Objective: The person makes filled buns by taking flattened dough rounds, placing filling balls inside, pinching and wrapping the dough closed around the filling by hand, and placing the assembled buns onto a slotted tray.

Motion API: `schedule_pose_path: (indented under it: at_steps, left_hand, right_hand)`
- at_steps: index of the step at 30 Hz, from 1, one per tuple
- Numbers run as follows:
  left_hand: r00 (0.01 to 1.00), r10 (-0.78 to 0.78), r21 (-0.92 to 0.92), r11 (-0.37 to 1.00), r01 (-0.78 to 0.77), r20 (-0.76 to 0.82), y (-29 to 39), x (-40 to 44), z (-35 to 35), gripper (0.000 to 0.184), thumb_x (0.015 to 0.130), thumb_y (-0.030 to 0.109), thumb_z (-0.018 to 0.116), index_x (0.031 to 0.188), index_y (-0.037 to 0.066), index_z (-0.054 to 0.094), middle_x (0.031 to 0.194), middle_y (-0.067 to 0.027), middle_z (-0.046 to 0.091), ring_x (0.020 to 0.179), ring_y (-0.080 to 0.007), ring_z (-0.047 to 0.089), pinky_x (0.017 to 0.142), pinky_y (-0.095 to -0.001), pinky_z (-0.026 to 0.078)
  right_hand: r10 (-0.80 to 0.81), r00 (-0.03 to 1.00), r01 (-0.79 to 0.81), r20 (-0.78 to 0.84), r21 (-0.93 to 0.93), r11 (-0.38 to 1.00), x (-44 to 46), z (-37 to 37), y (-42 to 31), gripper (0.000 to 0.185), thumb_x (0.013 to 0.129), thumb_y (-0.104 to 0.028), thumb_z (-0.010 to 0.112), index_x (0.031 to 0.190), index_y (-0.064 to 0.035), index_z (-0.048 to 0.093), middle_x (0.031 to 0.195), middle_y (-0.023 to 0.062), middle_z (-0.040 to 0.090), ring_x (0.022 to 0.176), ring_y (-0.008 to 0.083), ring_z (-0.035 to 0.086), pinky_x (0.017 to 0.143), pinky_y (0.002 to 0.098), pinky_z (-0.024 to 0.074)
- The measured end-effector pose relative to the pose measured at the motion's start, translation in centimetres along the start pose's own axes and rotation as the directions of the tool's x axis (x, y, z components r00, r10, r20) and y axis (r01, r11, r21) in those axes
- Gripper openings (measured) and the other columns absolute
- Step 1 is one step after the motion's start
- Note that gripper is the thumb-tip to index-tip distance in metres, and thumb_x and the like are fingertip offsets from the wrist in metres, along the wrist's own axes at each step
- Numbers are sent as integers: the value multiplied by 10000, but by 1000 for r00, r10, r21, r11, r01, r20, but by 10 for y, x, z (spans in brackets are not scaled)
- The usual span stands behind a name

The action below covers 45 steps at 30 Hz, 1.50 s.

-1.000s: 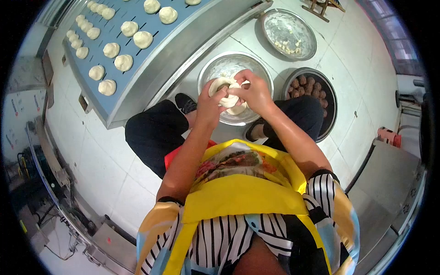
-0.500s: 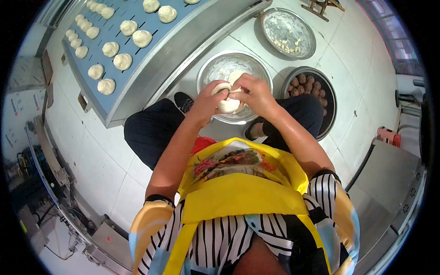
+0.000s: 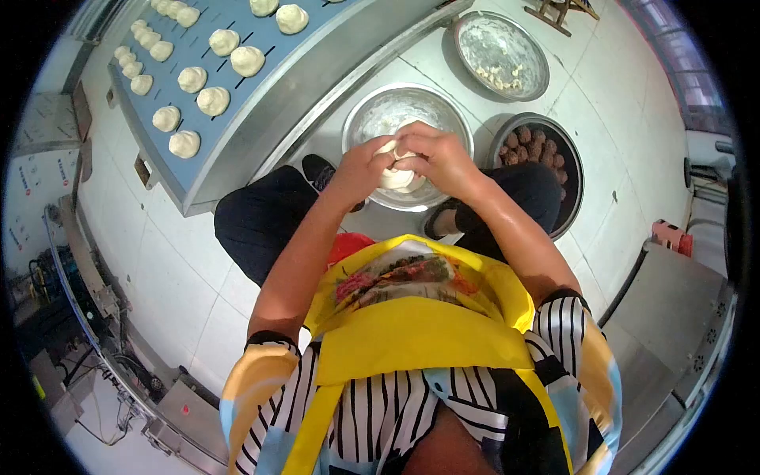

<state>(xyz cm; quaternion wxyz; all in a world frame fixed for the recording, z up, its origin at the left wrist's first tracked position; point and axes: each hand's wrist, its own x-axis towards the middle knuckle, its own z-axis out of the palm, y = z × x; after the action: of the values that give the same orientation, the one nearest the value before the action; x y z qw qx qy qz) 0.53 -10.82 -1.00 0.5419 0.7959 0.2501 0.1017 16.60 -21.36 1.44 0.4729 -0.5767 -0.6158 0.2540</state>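
Between both hands, above the metal bowl (image 3: pixel 368 111), is a piece of white dough (image 3: pixel 396 179). My left hand (image 3: pixel 360 170) is closed on the dough's left side, with thumb and fingers pressed to its upper edge. From the right, my right hand (image 3: pixel 439 161) pinches the same dough near its top, and its bent fingers meet those of the left hand. The fingers partly cover the dough, so whether anything is inside it cannot be seen. More pale dough shows in the bowl behind the right fingers.
On the left, a blue slotted surface (image 3: pixel 273 71) in a metal frame carries rows of round dough buns (image 3: pixel 213 101). A basin of brown balls (image 3: pixel 535 149) stands by my right knee. Farther off is a floury metal basin (image 3: pixel 507 47) with dough scraps. A metal cabinet (image 3: pixel 665 309) stands right.
The fingers of both hands have drawn closer together over the dough, and less of its top shows. My right hand has shifted slightly; the bowl and buns stay in place.
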Motion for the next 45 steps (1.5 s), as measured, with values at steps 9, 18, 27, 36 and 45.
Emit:
schedule_pose_path:
  at_steps: [9, 18, 27, 36, 45]
  left_hand:
    - [935, -350, -908, 408, 91, -63, 6, 2, 43, 515, 995, 438, 320, 1345, 75, 426, 1270, -130, 488, 1066, -189, 560, 875, -305, 496]
    - [924, -375, -823, 500, 270, 75, 21, -2, 26, 656, 981, 538, 221, 1224, -5, 499, 1059, -146, 607, 928, -219, 639, 815, -329, 533]
    - [866, -454, -750, 493, 441, 210, 28, -4, 9, 750, 923, 649, 252, 1165, 2, 544, 1003, -149, 634, 855, -231, 665, 610, -341, 585]
    - [902, -300, -634, 642, 431, 309, 35, 1, -15, 632, 964, 564, 263, 1369, 87, 356, 1247, -147, 540, 1048, -288, 597, 914, -438, 484]
    - [915, -397, -904, 359, 232, 77, 1, -4, 36, 696, 942, 602, 273, 1324, 26, 360, 1163, -163, 553, 1027, -274, 601, 814, -417, 544]
  right_hand:
    - [540, 840, -500, -50, 312, 808, 3, 5, 1, 72, 796, -22, 689, 833, 6, 634, 811, 46, 561, 692, 116, 594, 499, 255, 513]
    - [166, 983, -175, 73, 140, 975, 6, -3, -4, 48, 800, 3, 663, 830, 19, 630, 897, 55, 565, 682, 117, 590, 512, 250, 506]
    - [295, 936, -326, 194, 154, 933, 6, -3, -13, 100, 766, -37, 697, 851, -19, 646, 845, 80, 574, 631, 147, 578, 505, 254, 489]
    - [63, 995, -67, 71, 58, 996, 10, 2, -11, 74, 784, -7, 671, 824, -16, 609, 805, 43, 548, 712, 131, 591, 513, 260, 486]
    - [296, 945, -317, 136, 173, 932, 8, 5, -8, 126, 770, -17, 694, 835, 23, 593, 910, 83, 537, 682, 173, 600, 523, 267, 493]
